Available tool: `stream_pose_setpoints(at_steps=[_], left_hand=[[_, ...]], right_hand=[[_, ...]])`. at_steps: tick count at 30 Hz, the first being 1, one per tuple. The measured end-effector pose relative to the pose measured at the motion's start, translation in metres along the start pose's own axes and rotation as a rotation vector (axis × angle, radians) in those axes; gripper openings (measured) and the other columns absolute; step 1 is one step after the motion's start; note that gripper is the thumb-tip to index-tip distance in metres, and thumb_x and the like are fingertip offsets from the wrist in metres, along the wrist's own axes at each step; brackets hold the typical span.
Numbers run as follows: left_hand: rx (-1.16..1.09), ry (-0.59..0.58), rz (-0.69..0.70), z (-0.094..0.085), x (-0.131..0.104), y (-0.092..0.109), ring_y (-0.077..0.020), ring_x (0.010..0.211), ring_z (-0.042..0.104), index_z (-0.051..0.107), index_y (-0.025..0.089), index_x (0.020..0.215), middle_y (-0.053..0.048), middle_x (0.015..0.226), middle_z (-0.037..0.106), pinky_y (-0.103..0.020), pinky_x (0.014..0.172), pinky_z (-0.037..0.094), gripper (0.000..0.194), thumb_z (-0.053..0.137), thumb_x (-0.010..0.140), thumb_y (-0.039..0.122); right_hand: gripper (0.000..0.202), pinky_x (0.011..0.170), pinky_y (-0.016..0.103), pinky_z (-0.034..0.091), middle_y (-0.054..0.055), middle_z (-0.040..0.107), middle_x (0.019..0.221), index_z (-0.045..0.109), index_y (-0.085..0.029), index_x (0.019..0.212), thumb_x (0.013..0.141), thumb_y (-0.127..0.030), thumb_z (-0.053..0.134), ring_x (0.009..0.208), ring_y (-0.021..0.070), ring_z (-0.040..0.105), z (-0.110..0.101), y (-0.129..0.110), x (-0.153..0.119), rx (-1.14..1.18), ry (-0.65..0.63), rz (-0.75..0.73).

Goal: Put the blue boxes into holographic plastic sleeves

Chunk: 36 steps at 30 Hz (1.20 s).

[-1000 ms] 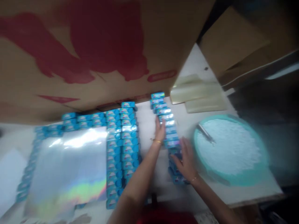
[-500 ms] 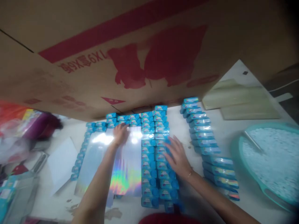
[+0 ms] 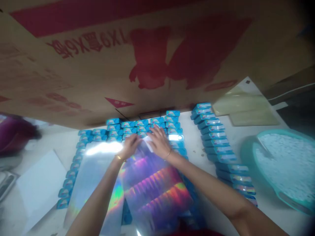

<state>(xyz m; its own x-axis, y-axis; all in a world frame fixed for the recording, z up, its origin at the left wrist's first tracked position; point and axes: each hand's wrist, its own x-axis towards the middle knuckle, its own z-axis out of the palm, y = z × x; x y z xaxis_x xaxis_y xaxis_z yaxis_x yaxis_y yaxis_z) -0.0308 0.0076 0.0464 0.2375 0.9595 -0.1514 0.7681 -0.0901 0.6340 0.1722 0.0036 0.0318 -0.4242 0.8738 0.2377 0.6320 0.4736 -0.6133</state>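
A shiny holographic sheet [image 3: 155,183] lies slanted over the rows of small blue boxes, glinting purple, pink and orange. My left hand [image 3: 129,147] is closed on its top left edge, thumb and fingers together. At the top right corner, my right hand [image 3: 159,142] rests with fingers spread, reaching over the blue boxes [image 3: 157,121] behind. A small white flap [image 3: 148,144] shows between the two hands. Left of this sheet, a second silvery sheet [image 3: 95,177] lies flat, partly under my left forearm.
A large printed cardboard box [image 3: 98,75] stands along the back. Another column of blue boxes [image 3: 216,134] runs down the right. Beyond it are a teal basin [image 3: 261,134] of pale flakes with a metal handle, and yellowish sheets [image 3: 251,113]. White paper [image 3: 39,186] lies left.
My right hand has moved left from the blue boxes to the sheet's top corner. The sheet has swung right over the boxes, with my left hand at its edge. The view has shifted.
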Motion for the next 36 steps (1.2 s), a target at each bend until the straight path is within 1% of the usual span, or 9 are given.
stream_pose_setpoints(at_steps=[6,10,18,22,24,26,29,33,36], left_hand=[[0.096,-0.019,0.115,0.019,0.013,0.031,-0.0196,0.081,0.056,0.058,0.02,0.083,-0.005,0.082,0.063,-0.034,0.08,0.037,0.026,0.041,0.092,0.037],[0.26,0.061,0.213,0.034,0.014,0.036,-0.0224,0.095,0.055,0.065,0.022,0.105,-0.009,0.1,0.066,-0.039,0.09,0.034,0.029,0.04,0.094,0.032],[0.269,0.154,0.253,0.058,-0.008,0.035,-0.0261,0.107,0.052,0.066,0.025,0.103,-0.01,0.122,0.062,-0.045,0.092,0.034,0.024,0.044,0.092,0.025],[0.163,0.137,0.231,0.06,-0.037,0.048,-0.0241,0.1,0.057,0.064,0.024,0.094,-0.01,0.11,0.067,-0.041,0.086,0.038,0.018,0.046,0.091,0.025],[0.042,0.186,0.181,0.053,-0.052,0.059,-0.0217,0.09,0.06,0.062,0.024,0.089,-0.007,0.094,0.068,-0.039,0.083,0.04,0.012,0.051,0.088,0.027],[-0.148,0.363,0.048,0.044,-0.059,0.071,-0.0199,0.083,0.061,0.06,0.024,0.083,-0.004,0.083,0.066,-0.037,0.082,0.043,0.007,0.059,0.084,0.03],[-0.516,0.604,-0.213,0.031,-0.053,0.087,-0.0177,0.076,0.06,0.056,0.023,0.078,-0.002,0.078,0.062,-0.033,0.075,0.048,0.017,0.067,0.077,0.035],[-0.842,0.599,-0.381,0.029,-0.024,0.103,-0.0137,0.073,0.059,0.052,0.02,0.075,0.001,0.075,0.06,-0.028,0.073,0.048,0.024,0.072,0.07,0.034],[-0.927,0.577,-0.422,0.037,-0.004,0.114,-0.0113,0.071,0.057,0.052,0.019,0.072,0.002,0.071,0.058,-0.025,0.073,0.047,0.026,0.074,0.067,0.032]], right_hand=[[0.028,0.079,0.032,0.041,0.007,0.063,0.085,0.059,-0.019,0.085,0.098,-0.024,0.035,0.084,0.0206,0.054,-0.01,0.032,0.002,0.039,-0.122,0.041],[0.027,0.075,0.032,0.038,0.006,0.062,0.083,0.057,-0.02,0.083,0.098,-0.023,0.035,0.082,0.0214,0.053,-0.011,0.043,-0.002,-0.058,-0.144,0.069],[0.024,0.077,0.034,0.035,0.008,0.064,0.09,0.06,-0.019,0.088,0.098,-0.023,0.038,0.089,0.0237,0.052,-0.008,0.042,-0.001,-0.195,-0.183,0.114],[0.025,0.079,0.037,0.035,0.01,0.064,0.092,0.063,-0.018,0.089,0.096,-0.02,0.039,0.092,0.0254,0.051,-0.002,0.046,-0.003,-0.224,-0.201,0.109],[0.027,0.081,0.038,0.036,0.011,0.064,0.093,0.065,-0.018,0.089,0.095,-0.016,0.039,0.094,0.0257,0.051,0.001,0.048,-0.006,-0.207,-0.212,0.108],[0.028,0.086,0.04,0.037,0.011,0.064,0.099,0.066,-0.019,0.097,0.095,-0.017,0.038,0.1,0.0258,0.051,-0.001,0.048,-0.01,-0.119,-0.159,0.089],[0.035,0.097,0.041,0.037,0.01,0.061,0.114,0.062,-0.02,0.113,0.098,-0.036,0.035,0.112,0.0248,0.05,-0.014,0.041,-0.017,0.17,0.038,0.083],[0.057,0.09,0.036,0.045,0.007,0.065,0.103,0.064,-0.019,0.107,0.095,-0.06,0.026,0.099,0.0218,0.058,-0.041,0.023,-0.027,0.636,0.126,0.32],[0.044,0.075,0.029,0.047,0.001,0.064,0.081,0.064,-0.02,0.09,0.088,-0.06,0.047,0.078,0.0174,0.059,-0.059,0.016,-0.032,0.809,0.093,0.532]])
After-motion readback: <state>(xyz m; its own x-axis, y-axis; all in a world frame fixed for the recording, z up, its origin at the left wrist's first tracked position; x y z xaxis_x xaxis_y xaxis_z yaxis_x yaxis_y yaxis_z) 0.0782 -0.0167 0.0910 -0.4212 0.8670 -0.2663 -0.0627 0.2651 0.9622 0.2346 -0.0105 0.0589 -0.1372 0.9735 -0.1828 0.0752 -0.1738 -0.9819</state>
